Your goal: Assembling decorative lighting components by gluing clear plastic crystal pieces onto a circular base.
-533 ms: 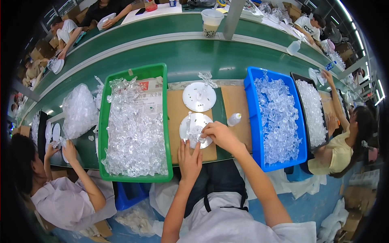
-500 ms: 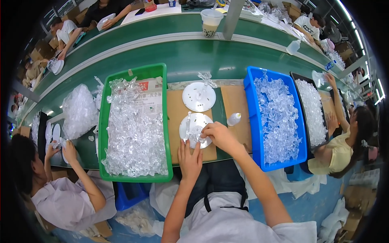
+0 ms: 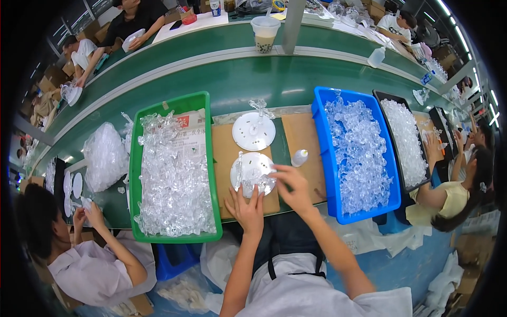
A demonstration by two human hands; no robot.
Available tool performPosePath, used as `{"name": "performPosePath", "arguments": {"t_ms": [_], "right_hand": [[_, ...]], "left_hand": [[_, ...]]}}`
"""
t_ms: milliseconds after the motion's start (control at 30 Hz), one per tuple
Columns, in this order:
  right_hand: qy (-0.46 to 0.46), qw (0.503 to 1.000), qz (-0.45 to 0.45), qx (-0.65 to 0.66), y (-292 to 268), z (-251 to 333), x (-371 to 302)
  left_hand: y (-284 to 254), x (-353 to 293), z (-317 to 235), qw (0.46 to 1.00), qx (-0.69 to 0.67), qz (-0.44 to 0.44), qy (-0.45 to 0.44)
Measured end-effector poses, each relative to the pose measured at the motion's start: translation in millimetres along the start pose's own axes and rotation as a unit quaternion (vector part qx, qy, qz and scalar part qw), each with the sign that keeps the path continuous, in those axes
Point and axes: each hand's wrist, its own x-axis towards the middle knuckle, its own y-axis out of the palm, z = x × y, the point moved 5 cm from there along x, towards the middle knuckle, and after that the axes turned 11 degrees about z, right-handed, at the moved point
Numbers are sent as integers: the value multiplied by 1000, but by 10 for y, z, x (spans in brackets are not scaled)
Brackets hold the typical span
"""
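Observation:
A white round disc with small slots lies on the brown cardboard in front of me. A clear upright plastic piece stands at its left side, and more clear parts sit on its near half. My left hand reaches over the disc's near edge, fingers spread and stretched, tips touching the disc and the clear parts. Just past the disc's right edge, my right hand hovers with fingers apart, somewhat blurred, nothing visible in them. Behind lies a second white disc bearing a clear branched piece.
A green tray of clear plastic pieces stands left, a blue tray of them right. A small white squeeze bottle is beyond my right hand. A lidded drink cup stands on the far ledge. Co-workers sit on both sides.
My right hand has drawn back to the right from the clear parts on the near disc, its fingers parting. My left hand stays at the disc, its thumb now farther out. The view has shifted slightly.

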Motion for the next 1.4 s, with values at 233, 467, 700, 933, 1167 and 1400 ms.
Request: {"name": "performPosePath", "arguments": {"t_ms": [233, 467, 700, 933, 1167, 1400], "right_hand": [[218, 945, -243, 18, -197, -685, -135], [206, 975, 64, -51, -239, -169, -603], [226, 965, 121, -61, -151, -34, -625], [199, 969, 108, -100, -106, -15, -587], [199, 968, 115, -102, -99, 0, -556], [202, 968, 108, -101, -98, -22, -546]], "left_hand": [[34, -11, -72, 999, -1, -47, 17], [14, -17, -21, 998, -28, -54, -11], [42, 8, -39, 998, -33, -59, -16], [-16, 36, -106, 999, -11, -41, -7], [30, 41, -46, 998, -26, -61, -1], [61, 37, -54, 998, -10, -66, -6]]}}
